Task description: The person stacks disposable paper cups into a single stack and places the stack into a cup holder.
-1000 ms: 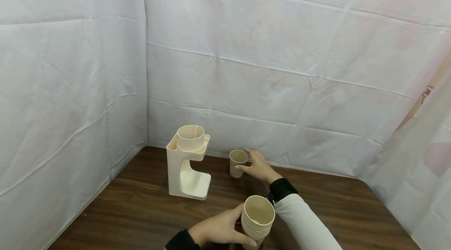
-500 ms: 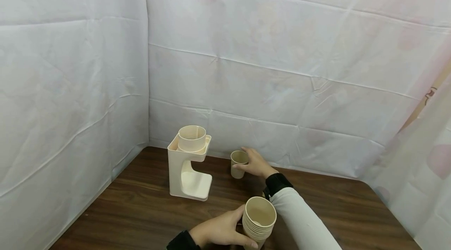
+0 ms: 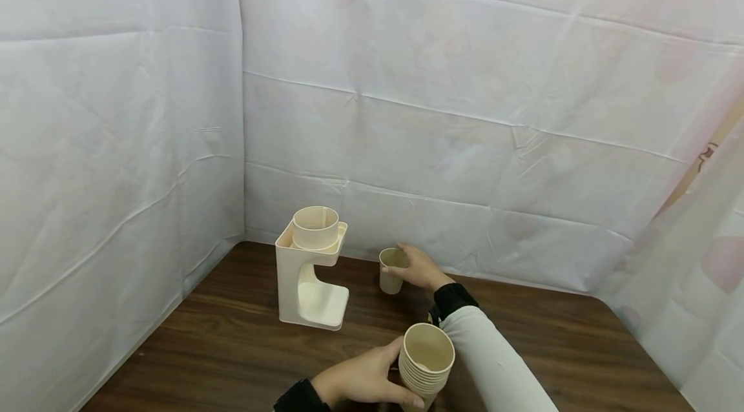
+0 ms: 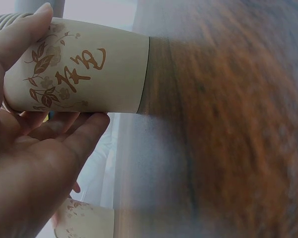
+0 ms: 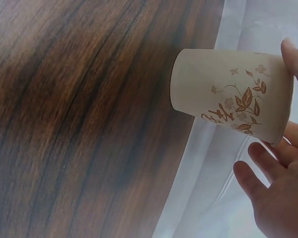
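Observation:
A stack of beige paper cups [image 3: 425,373] stands upright near the table's front, and my left hand [image 3: 369,374] grips it around the side. In the left wrist view the lowest cup [image 4: 104,74] shows a brown leaf print and lettering, its base on the wood. Farther back, my right hand [image 3: 420,270] holds a single paper cup [image 3: 391,281] near the rim, thumb in front and fingers behind. The right wrist view shows this cup [image 5: 213,84] upright on the table, with the thumb at its rim and two fingers [image 5: 248,181] spread below it.
Left of the single cup stands a cream C-shaped stand [image 3: 287,286] with a round open cylinder [image 3: 314,237] on top. The dark wooden table [image 3: 232,347] meets white cloth [image 3: 442,141] at the back and left.
My right hand has moved slightly left onto the single cup, its thumb now over the cup's front near the rim. The left hand and the stack have stayed in place.

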Available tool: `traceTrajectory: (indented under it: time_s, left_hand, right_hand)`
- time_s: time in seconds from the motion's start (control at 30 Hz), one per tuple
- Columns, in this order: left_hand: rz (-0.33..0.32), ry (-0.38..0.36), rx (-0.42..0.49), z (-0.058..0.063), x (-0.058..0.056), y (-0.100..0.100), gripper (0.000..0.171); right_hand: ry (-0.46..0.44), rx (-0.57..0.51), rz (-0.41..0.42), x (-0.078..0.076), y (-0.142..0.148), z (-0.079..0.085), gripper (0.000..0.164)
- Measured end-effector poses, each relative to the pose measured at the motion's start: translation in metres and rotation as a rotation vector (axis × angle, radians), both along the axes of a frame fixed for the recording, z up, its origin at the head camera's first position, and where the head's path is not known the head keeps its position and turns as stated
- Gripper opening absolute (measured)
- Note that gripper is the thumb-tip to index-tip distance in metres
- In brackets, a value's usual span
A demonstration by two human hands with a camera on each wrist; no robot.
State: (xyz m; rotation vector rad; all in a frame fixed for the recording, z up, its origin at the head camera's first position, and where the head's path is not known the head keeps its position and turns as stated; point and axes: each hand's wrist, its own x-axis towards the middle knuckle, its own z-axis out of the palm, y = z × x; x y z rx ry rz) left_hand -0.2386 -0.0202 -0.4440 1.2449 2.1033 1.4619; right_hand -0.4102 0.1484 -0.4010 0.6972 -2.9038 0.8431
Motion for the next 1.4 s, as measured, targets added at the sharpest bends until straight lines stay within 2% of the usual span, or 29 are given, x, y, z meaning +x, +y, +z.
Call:
traceTrajectory:
  time_s: [0.27,0.43,0.57,0.77,1.13,1.4]
  left_hand:
    - [-0.014,-0.02,0.009,-0.001,-0.001,0.0,0.071]
    - [-0.006,-0.015,-0.005,0.0,-0.001,0.0,0.072]
    - [-0.018,-0.028,-0.002,-0.001,-0.002,-0.001,0.071]
    - [-0.049,-0.068,0.013,-0.001,-0.003,-0.002,0.07]
    - [-0.039,-0.109,-0.009,0.0,-0.005,-0.005,0.073]
    - [-0.033,-0.082,-0.006,-0.001,-0.005,-0.003,0.072]
  right_hand:
    - [0.011,0.007,-0.015,0.001,0.003,0.0,0.083]
    - [-0.04,0.014,-0.052,0.005,0.005,0.002,0.082]
    - [-0.067,0.01,-0.049,0.008,0.007,0.003,0.081]
    - [-0.059,0.015,-0.03,0.011,0.008,0.005,0.079]
    - [-0.018,-0.049,-0.022,0.018,0.018,0.009,0.079]
    - [0.032,-0.104,-0.023,0.032,0.031,0.017,0.08]
